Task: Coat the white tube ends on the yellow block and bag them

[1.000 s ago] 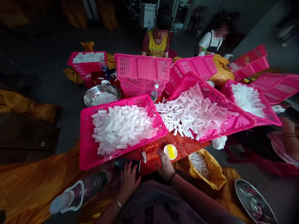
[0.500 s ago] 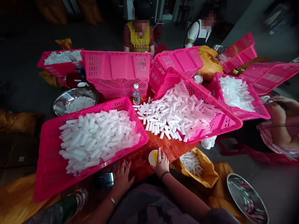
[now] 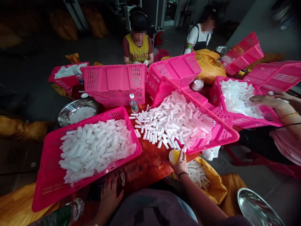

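My right hand [image 3: 181,164] has its thumb and fingers around a round pale thing with a yellow part [image 3: 174,156], perhaps a cup, at the right part of the red table's near edge. My left hand [image 3: 109,192] lies with fingers stretched out by the near edge, over a dark object that is mostly hidden. Just right of those fingers is a small crumpled scrap [image 3: 122,179]. Ahead, short white tubes [image 3: 162,122] spill from a tipped pink basket [image 3: 225,133] onto the table. Another pink basket [image 3: 44,175], at left, holds many white tubes [image 3: 94,150].
A water bottle [image 3: 134,103] stands between the baskets. Behind the left basket is a steel bowl [image 3: 62,116]. An orange sack [image 3: 217,182] of white pieces and a steel basin [image 3: 258,210] are at lower right. Co-workers sit across and at right, one reaching over a basket [image 3: 270,121].
My right hand has moved right along the table with the round thing. My left hand has shifted left over the dark object. The right co-worker's hands are now over their basket.
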`<state>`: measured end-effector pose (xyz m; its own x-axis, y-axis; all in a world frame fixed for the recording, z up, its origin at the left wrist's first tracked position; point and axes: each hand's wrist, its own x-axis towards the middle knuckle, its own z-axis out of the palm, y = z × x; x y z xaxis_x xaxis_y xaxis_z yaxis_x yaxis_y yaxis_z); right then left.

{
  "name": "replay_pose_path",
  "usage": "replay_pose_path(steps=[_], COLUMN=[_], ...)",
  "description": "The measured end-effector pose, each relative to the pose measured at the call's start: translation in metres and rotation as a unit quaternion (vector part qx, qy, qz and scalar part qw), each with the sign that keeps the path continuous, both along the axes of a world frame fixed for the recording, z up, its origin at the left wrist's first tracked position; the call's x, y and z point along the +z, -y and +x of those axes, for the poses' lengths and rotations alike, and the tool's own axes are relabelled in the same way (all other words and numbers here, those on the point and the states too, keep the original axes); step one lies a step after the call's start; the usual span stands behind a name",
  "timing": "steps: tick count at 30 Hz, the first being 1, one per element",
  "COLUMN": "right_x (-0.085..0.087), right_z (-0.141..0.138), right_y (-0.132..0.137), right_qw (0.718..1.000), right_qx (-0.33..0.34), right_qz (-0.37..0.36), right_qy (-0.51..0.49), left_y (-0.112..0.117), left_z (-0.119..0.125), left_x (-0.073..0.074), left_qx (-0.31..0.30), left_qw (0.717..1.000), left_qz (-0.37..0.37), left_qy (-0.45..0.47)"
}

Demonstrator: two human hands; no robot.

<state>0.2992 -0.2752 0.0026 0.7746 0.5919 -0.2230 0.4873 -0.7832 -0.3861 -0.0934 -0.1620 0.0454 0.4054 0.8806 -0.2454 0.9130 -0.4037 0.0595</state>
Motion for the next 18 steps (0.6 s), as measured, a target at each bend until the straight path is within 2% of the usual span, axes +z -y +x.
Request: replay_pose_path(steps=[6, 12, 15, 18], right_x=[-0.006, -0.014, -0.011, 0.002], right_z=[0.012, 0.021, 0.020, 0.024], right_y=[0.009, 0.007, 0.009, 0.028], right_qw=[0.997, 0.990, 0.989, 0.987], right_qx=[0.038, 0.078, 0.088, 0.095], right_qz=[0.061, 0.114, 0.114, 0.129], right_qy=[-0.004, 0.011, 0.016, 0.025], left_y=[0.007, 0.023, 0.031, 0.033], left_z=[-0.021, -0.038, -0.038, -0.034], left_x=[0.001, 0.007, 0.009, 0.007], left_qx=[-0.026, 0.001, 0.023, 0.038], left_qw=[0.990, 0.983, 0.983, 0.982], left_qz=[0.067, 0.113, 0.111, 0.095], left_qy=[0.120, 0.142, 0.143, 0.159])
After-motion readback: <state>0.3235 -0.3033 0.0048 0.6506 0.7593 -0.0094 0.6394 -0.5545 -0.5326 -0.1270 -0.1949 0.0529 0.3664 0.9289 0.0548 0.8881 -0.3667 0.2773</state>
